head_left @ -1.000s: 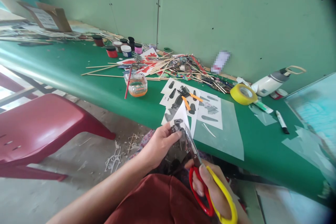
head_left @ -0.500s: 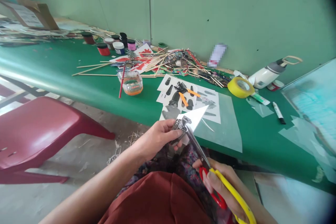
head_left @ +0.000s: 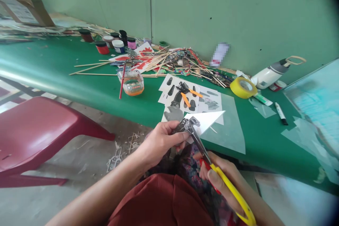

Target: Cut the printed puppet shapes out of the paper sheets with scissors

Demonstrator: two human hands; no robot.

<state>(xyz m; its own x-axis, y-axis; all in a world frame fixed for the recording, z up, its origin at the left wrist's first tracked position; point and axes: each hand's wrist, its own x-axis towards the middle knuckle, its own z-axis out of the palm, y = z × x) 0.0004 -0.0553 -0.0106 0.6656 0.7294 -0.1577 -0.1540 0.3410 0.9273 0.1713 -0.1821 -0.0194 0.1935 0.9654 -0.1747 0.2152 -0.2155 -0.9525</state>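
Observation:
My left hand pinches a piece of white paper printed with a black patterned figure, thumb on top and fingers below. The paper's pointed white end sticks out to the right, above the table edge. In my right hand is a pair of scissors with yellow and red handles. Their blades meet the paper at the edge of the printed figure, close to my left thumb. Just beyond lie printed sheets of dark shapes, with two orange-handled tools on them.
On the green table stand a jar of orange liquid with a red stick, several paint pots, a heap of thin wooden sticks, yellow tape and a white bottle. A red chair is at left.
The paper has turned in my left hand, its white tip swinging right and slightly down. The scissor handles have drawn closer together, with less of the red one showing.

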